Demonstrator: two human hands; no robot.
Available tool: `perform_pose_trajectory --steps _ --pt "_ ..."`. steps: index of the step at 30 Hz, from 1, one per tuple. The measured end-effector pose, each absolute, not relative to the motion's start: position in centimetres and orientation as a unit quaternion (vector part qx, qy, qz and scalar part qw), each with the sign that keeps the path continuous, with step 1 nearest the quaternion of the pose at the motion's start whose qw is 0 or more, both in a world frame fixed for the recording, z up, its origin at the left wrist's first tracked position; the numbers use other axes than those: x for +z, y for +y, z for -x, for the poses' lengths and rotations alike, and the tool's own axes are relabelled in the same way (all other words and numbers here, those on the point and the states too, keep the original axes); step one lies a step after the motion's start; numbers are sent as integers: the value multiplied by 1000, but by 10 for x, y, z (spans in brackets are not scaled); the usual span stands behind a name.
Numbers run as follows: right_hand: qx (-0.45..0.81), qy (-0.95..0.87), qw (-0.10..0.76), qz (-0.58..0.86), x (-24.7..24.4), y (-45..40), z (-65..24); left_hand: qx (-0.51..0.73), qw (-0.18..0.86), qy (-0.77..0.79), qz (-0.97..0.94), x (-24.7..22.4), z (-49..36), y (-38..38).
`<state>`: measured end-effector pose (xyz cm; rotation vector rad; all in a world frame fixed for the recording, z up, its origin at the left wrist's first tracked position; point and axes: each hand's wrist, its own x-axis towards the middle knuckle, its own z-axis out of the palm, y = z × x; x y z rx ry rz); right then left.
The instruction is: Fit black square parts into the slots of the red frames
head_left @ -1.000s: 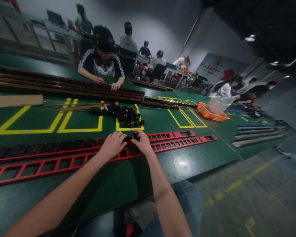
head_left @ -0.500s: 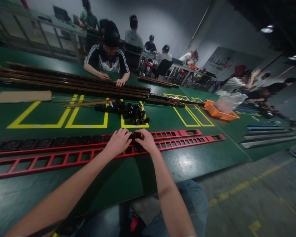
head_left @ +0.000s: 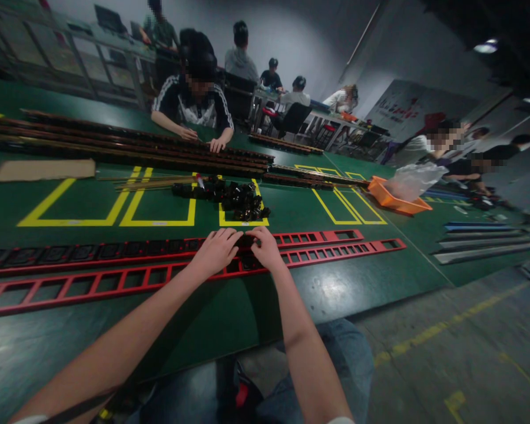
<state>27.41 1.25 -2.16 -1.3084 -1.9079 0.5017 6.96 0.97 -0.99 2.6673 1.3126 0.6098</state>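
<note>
- The left hand point(head_left: 216, 250) and right hand point(head_left: 267, 247) lie side by side on the far red frame point(head_left: 318, 238), fingertips pressing a small black part point(head_left: 246, 241) down into one of its slots.
- A second ago the right hand held that part raised just above the frame; now it sits low between the fingers, level with the red rail, so it looks seated or nearly so.
- Both hands are curled narrow over the part; whether either still pinches it I cannot tell.
- To the left of the hands, the slots of the far frame are already filled with black parts; to the right, they stand open.
- The near red frame point(head_left: 92, 285) lies parallel, just beside, mostly unfilled.
- A heap of loose black parts point(head_left: 236, 200) lies farther back on the green bench point(head_left: 335, 294), near the hands.
- A person point(head_left: 194, 100) works opposite on long dark rails point(head_left: 115, 150).
</note>
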Motion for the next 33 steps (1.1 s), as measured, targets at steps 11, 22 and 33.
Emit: perform_pose_trajectory --steps 11,22,33 --pt "176 -747 383 515 -24 15 -272 203 80 380 -899 -21 -69 16" --pt "123 -741 294 591 -14 41 -273 183 51 348 -918 -14 -70 13" --pt "123 -755 171 621 -3 113 -216 153 16 344 -926 -12 -71 12"
